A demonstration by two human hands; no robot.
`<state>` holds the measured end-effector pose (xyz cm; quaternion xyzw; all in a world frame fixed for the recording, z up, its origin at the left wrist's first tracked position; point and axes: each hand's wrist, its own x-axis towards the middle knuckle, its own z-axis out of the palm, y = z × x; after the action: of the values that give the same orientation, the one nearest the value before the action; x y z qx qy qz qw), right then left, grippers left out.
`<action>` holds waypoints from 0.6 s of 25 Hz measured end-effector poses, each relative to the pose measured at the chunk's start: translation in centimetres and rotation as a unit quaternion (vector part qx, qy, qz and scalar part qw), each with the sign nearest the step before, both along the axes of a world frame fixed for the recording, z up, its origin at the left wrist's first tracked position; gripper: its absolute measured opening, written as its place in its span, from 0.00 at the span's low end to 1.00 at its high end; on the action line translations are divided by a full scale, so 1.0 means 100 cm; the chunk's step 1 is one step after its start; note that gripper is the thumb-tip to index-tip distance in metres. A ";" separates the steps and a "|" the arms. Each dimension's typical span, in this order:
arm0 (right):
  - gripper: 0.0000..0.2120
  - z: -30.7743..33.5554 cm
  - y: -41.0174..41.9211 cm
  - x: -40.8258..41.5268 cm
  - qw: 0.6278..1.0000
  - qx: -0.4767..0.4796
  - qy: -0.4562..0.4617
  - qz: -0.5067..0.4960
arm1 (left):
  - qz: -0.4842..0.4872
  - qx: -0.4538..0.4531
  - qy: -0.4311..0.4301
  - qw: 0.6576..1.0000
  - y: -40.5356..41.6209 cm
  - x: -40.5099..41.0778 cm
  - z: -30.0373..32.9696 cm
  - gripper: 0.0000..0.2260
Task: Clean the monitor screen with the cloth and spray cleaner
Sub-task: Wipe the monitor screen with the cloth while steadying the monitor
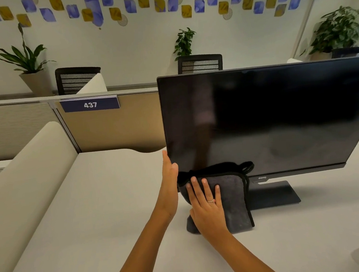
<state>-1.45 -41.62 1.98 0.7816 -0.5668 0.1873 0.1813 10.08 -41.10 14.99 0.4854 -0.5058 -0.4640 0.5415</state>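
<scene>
Both hands at monitor's (259, 119) lower-left edge.

White wall (145, 42) carried blue and yellow decals (97, 9). Three potted plants (24, 60) stood behind tan cubicle partition (113, 128) with sign 437 (90, 104). Two mesh office chairs (76, 78), possibly a third. White desk (106, 206).

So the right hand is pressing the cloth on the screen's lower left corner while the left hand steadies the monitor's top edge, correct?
Not quite. In the head view the left hand steadies the monitor's left edge near the bottom, not the top edge. The right hand does press the cloth on the lower left corner.
</scene>
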 end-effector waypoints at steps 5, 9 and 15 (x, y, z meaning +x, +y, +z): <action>0.33 0.011 -0.003 -0.041 0.993 0.017 -0.083 -0.079 | 0.024 0.013 -0.016 0.999 0.001 -0.011 -0.003 0.23; 0.34 0.020 -0.005 -0.082 0.976 0.040 -0.152 -0.152 | 0.050 0.018 -0.017 0.998 -0.003 -0.015 -0.005 0.24; 0.34 0.038 -0.022 -0.138 0.909 0.068 -0.326 -0.250 | 0.106 0.039 -0.021 0.993 -0.009 -0.023 -0.009 0.28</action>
<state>-15.20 -43.83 5.75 0.5203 -0.7824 0.3412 -0.0262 7.81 -41.96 14.07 0.5663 -0.4442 -0.4131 0.5579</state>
